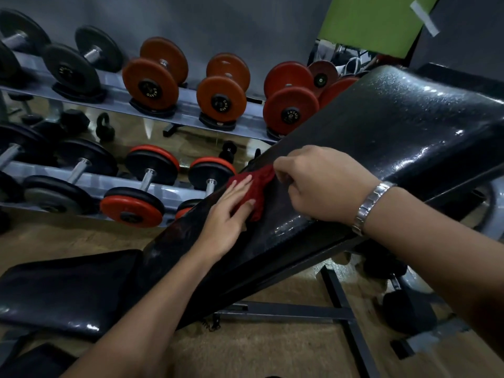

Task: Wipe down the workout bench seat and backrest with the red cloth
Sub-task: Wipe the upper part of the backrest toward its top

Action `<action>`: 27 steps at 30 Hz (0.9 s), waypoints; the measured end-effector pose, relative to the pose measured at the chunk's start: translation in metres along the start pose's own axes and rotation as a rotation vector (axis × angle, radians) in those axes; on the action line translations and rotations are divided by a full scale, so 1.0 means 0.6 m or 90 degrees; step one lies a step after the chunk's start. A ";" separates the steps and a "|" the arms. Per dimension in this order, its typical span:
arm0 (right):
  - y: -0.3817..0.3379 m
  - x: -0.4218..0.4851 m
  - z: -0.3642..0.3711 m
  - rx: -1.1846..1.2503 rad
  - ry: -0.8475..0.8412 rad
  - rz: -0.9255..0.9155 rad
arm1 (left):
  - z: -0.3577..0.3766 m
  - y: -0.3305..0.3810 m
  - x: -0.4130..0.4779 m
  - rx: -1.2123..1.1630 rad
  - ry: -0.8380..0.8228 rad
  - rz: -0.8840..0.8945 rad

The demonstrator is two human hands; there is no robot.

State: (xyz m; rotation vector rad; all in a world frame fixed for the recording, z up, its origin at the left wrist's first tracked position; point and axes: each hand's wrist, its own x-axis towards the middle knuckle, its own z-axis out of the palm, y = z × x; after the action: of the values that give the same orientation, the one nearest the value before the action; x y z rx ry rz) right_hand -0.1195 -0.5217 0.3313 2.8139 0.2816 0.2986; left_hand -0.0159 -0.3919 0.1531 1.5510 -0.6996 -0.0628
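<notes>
The black padded backrest (pixel 381 132) slopes up from lower left to upper right, shiny and wet-looking. The flat black seat (pixel 62 290) lies at its lower left end. A red cloth (pixel 255 184) lies crumpled on the backrest's left edge, near the middle of the view. My left hand (pixel 229 211) presses flat on the cloth's lower part with straight fingers. My right hand (pixel 319 184), a metal watch band on its wrist, pinches the cloth's upper right corner with curled fingers.
A two-tier rack (pixel 169 115) of orange, red and black dumbbells runs along the mirrored wall behind the bench. A kettlebell (pixel 105 128) sits under it. The bench's steel frame (pixel 335 309) crosses the tan floor below. A green panel (pixel 373 23) hangs at top right.
</notes>
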 end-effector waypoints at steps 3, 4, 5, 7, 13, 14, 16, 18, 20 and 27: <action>0.002 -0.004 -0.008 0.001 0.022 -0.020 | -0.027 -0.029 0.017 0.032 -0.037 -0.050; 0.003 -0.005 -0.008 -0.001 0.027 -0.024 | -0.030 -0.023 0.034 0.032 -0.036 -0.081; 0.003 -0.006 -0.007 -0.006 0.031 -0.029 | -0.030 -0.016 0.055 0.014 -0.042 -0.108; 0.001 -0.007 -0.001 -0.022 0.038 -0.045 | -0.014 0.016 0.081 -0.040 -0.038 -0.137; 0.005 -0.014 0.002 -0.032 0.069 -0.063 | -0.018 -0.019 0.026 -0.003 -0.045 -0.011; 0.007 -0.015 0.002 -0.034 0.065 -0.058 | -0.027 -0.028 0.029 -0.006 -0.039 -0.031; 0.010 -0.017 0.000 -0.040 0.057 -0.049 | -0.028 -0.015 0.053 -0.022 -0.046 -0.065; 0.011 -0.017 -0.001 -0.041 0.052 -0.036 | -0.014 0.017 0.082 -0.047 -0.046 -0.098; 0.013 -0.017 0.000 -0.049 0.055 -0.023 | 0.000 0.040 0.094 -0.072 -0.039 -0.077; 0.020 -0.012 0.004 -0.120 0.076 -0.006 | -0.013 0.000 0.070 -0.055 -0.021 -0.048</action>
State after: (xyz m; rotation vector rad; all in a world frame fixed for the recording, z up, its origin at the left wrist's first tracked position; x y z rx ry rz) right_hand -0.1237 -0.5354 0.3314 2.6139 0.2769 0.4659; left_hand 0.0215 -0.4040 0.1696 1.4958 -0.6562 -0.1733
